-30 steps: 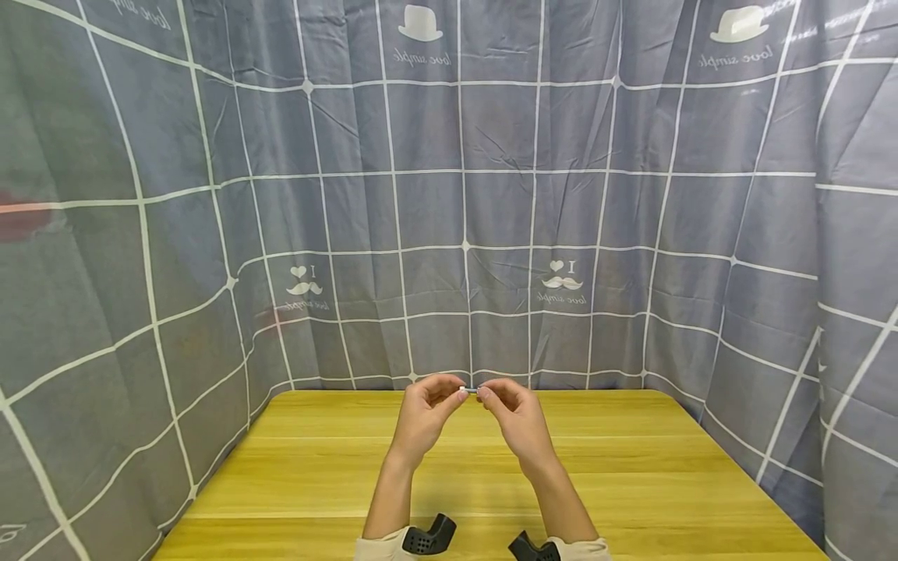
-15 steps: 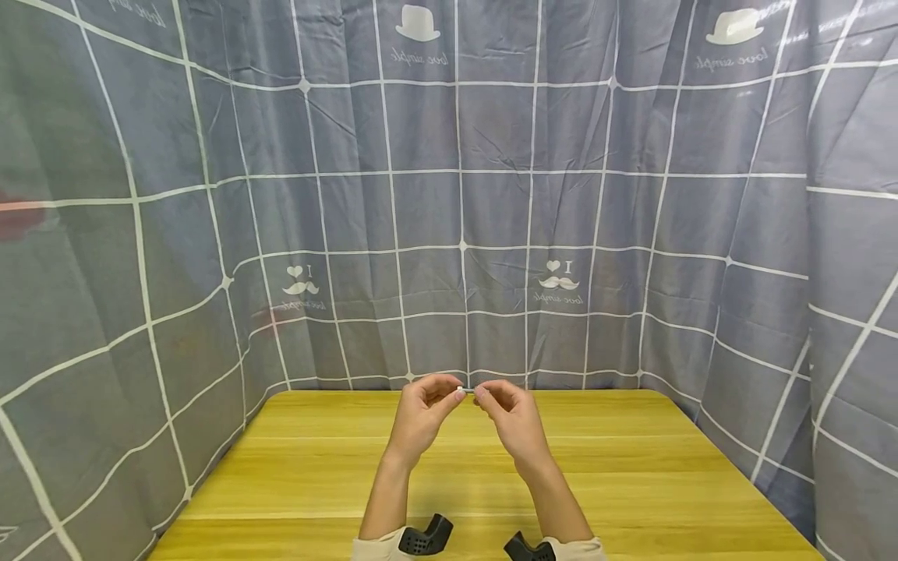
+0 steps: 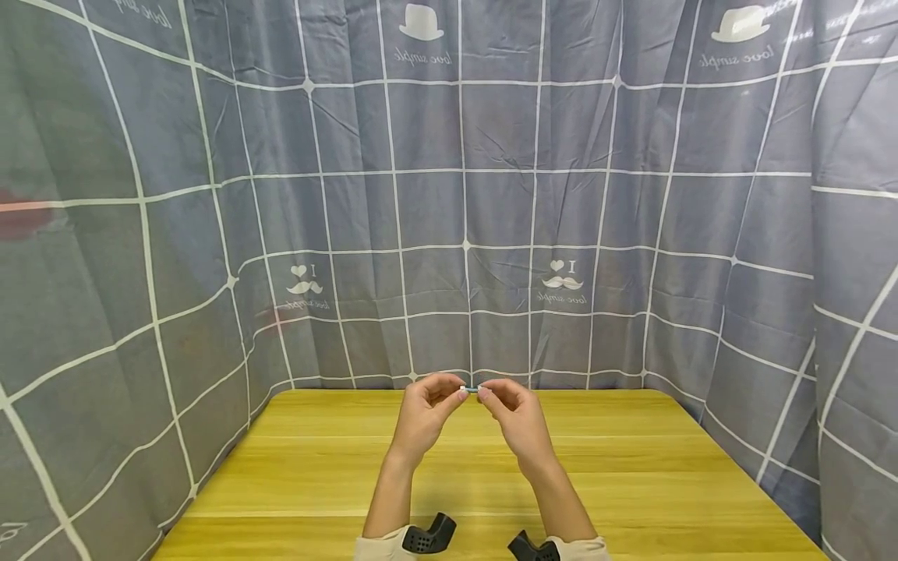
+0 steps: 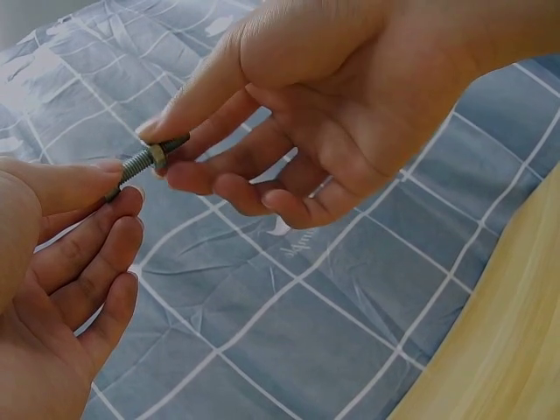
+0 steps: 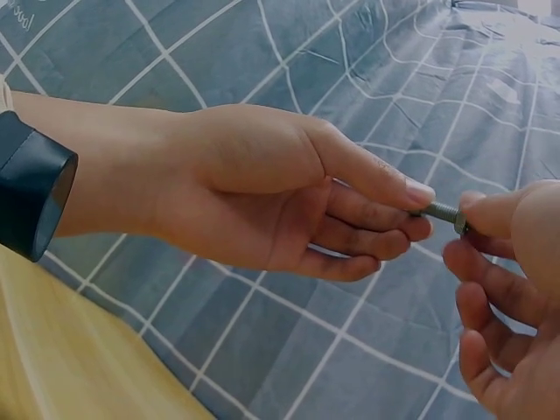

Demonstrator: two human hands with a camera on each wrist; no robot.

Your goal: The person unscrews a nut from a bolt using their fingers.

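Observation:
My left hand (image 3: 421, 421) and right hand (image 3: 519, 421) meet above the far edge of the table in the head view. Between their fingertips lies a small metal bolt (image 3: 471, 389), roughly level. Thumb and fingers of the left hand (image 4: 66, 254) pinch one end of the threaded bolt (image 4: 136, 164) in the left wrist view. A hex nut (image 4: 158, 156) sits on the shaft, pinched at the fingertips of the right hand (image 4: 306, 114). A dark piece of the shaft shows past the nut. In the right wrist view the nut (image 5: 460, 223) is partly covered by the right thumb.
A yellow wood-grain table (image 3: 470, 491) lies below the hands. Grey curtains (image 3: 435, 210) with white grid lines stand behind it and on both sides. Black wrist cameras (image 3: 429, 536) are worn at both cuffs.
Both hands keep nearly the same place, apart from a slight sideways shift of the whole head view. More of the bolt's shaft shows between the fingertips now than half a second ago.

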